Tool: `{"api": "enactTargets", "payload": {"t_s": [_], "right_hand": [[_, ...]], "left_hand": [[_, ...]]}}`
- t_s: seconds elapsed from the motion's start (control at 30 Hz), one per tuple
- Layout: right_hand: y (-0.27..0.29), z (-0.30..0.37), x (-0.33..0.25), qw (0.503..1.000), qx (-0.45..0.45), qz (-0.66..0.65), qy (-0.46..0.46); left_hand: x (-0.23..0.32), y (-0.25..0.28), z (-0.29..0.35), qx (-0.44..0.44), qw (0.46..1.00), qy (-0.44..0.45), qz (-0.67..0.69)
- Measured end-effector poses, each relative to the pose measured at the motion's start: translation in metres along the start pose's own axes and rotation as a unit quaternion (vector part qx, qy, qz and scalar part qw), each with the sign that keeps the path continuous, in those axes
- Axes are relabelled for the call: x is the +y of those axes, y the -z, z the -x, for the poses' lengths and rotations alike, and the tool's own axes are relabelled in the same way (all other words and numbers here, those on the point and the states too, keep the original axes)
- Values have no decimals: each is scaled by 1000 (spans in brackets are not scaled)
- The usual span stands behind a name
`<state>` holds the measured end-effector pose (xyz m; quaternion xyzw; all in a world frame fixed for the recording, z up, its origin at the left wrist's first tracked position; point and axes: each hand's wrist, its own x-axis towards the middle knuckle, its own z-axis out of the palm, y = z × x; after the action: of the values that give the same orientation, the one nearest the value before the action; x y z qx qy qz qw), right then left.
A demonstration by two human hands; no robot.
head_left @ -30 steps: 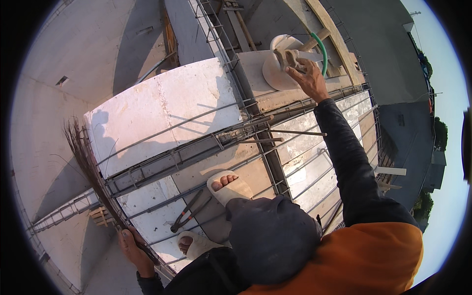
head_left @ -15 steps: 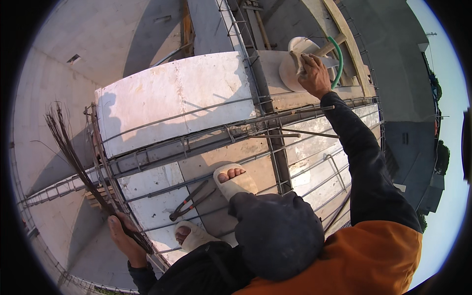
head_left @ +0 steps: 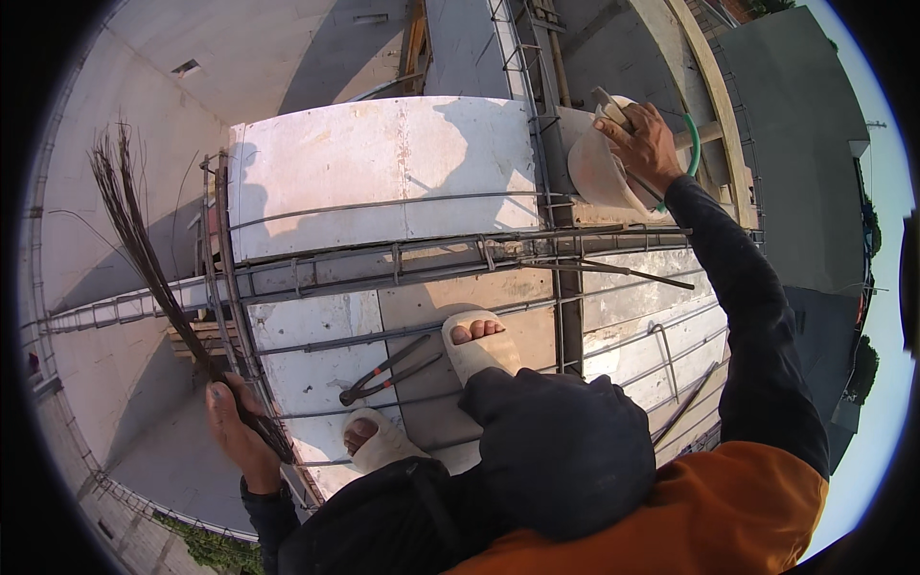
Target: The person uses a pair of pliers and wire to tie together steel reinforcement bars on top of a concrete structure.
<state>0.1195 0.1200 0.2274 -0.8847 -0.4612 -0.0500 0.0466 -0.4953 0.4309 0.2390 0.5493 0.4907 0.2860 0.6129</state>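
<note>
My left hand [head_left: 241,431] is closed round a long bundle of thin dark wires [head_left: 144,240], whose loose ends fan out toward the far left. At the far right my right hand [head_left: 644,146] reaches over the mouth of a whitish bucket [head_left: 596,177]. Its fingers are closed on a tan, handle-like piece [head_left: 613,111]; the rest of that thing is hidden by the hand and bucket. A green hose-like loop [head_left: 694,144] curves beside the bucket. Pincers [head_left: 383,374] with reddish marks on the handles lie on the boards by my feet, touched by neither hand.
My sandalled feet [head_left: 479,347] stand among steel bars on pale panels [head_left: 321,326]. A rebar cage [head_left: 383,264] crosses ahead of them, with a white panel [head_left: 383,163] beyond. Loose bars [head_left: 623,271] stick out at its right. Deep drops with grey walls [head_left: 144,172] lie at the left.
The whole view has shifted, so most things sit further right. My right hand has turned over the bucket, and the grey blade-like part seen beside it before is out of sight. My left hand keeps the wires.
</note>
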Motion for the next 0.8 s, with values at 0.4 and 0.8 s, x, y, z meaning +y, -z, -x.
{"api": "enactTargets", "payload": {"t_s": [0.4,0.8], "right_hand": [[108,-137,-175,968,-63,-235,62],[-142,-184,-438,934,-228,90,258]], "left_hand": [[25,43,-19,91,989,-98,61],[18,76,16,179,963,-127,156]]}}
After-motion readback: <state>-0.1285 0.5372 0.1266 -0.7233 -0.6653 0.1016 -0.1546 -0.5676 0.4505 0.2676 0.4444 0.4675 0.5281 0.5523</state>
